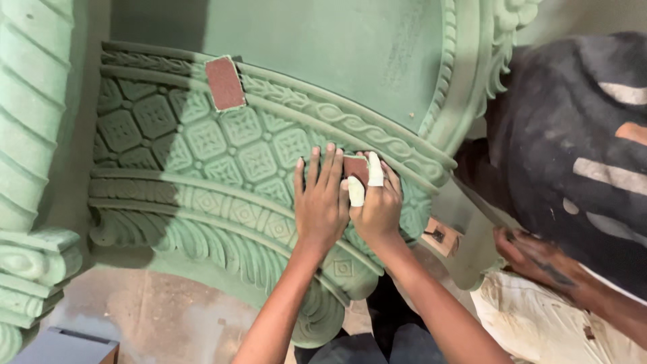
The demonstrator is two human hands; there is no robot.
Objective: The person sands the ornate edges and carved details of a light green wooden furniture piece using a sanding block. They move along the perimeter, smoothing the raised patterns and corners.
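Head view: both hands pressed on green carved panel [202,145]. Left hand [321,202] flat, fingers spread, holding nothing. Right hand [377,202], two fingers taped white, pinching brown sandpaper piece [356,168] against carving. Spare sandpaper [224,83] lying higher up. Another person [573,168] close on right.

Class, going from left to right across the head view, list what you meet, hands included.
Twisted green column → loose sandpaper piece → left hand → right hand, pressing a second sandpaper piece → another person's dark striped top.
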